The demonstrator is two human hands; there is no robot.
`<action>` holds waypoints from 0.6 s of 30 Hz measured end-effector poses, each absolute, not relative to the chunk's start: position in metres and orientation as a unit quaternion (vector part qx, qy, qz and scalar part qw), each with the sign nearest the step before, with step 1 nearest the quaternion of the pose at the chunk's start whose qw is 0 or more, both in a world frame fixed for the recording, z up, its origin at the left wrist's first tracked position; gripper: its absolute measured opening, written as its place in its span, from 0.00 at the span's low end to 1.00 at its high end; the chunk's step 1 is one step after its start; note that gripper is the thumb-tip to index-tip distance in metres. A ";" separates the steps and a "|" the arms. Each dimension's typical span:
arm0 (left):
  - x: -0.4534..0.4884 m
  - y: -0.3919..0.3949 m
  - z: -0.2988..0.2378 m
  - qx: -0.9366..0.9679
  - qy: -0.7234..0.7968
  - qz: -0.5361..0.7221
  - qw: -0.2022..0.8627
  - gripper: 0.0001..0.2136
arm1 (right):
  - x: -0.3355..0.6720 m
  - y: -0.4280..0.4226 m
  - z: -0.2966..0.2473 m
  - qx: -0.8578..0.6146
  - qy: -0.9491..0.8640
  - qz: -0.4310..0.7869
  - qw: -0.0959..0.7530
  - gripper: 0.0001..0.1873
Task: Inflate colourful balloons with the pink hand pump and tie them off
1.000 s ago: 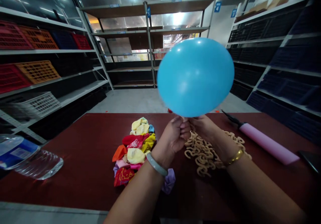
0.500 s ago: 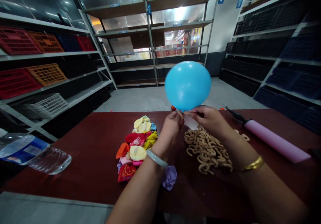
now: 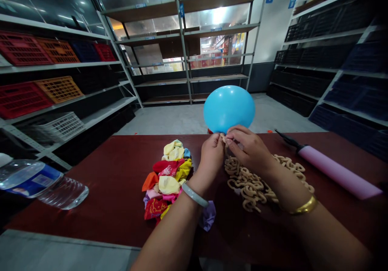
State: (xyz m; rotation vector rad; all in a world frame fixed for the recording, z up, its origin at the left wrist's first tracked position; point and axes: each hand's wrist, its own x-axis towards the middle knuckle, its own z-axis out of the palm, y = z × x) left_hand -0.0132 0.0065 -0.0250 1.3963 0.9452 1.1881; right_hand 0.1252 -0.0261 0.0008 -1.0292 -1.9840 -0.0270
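Observation:
A blown-up blue balloon [image 3: 229, 107] stands above the table's far edge, its neck down between my hands. My left hand [image 3: 212, 151] is closed in a pinch at the balloon's neck. Right beside it, my right hand [image 3: 250, 147] is closed too, thumb and fingertips meeting at the same spot. Between the fingertips shows a small beige curled piece [image 3: 223, 139], similar to those in the pile [image 3: 250, 186] under my right hand. The neck itself is mostly hidden by my fingers. Left of my left wrist lies a heap of uninflated balloons [image 3: 168, 178] in several colours.
A pink hand pump [image 3: 336, 170] lies on the dark red table [image 3: 106, 174] at the right. A water bottle [image 3: 45, 184] lies at the left. A purple uninflated balloon [image 3: 207, 215] is by my left forearm. Shelves with crates [image 3: 57, 50] stand around.
The balloon has dropped slightly and tilted. My right hand has moved left and closed in against my left hand at the neck, uncovering more of the beige pile on the right.

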 end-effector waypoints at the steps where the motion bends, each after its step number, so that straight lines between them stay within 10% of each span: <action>1: -0.013 0.006 -0.025 0.606 0.390 0.502 0.477 0.11 | 0.126 -0.026 0.002 -0.411 -0.797 -0.009 0.443 0.06; 18: -0.014 -0.002 -0.020 0.698 0.404 0.491 0.330 0.13 | 0.133 -0.026 0.003 -0.413 -0.772 0.038 0.481 0.04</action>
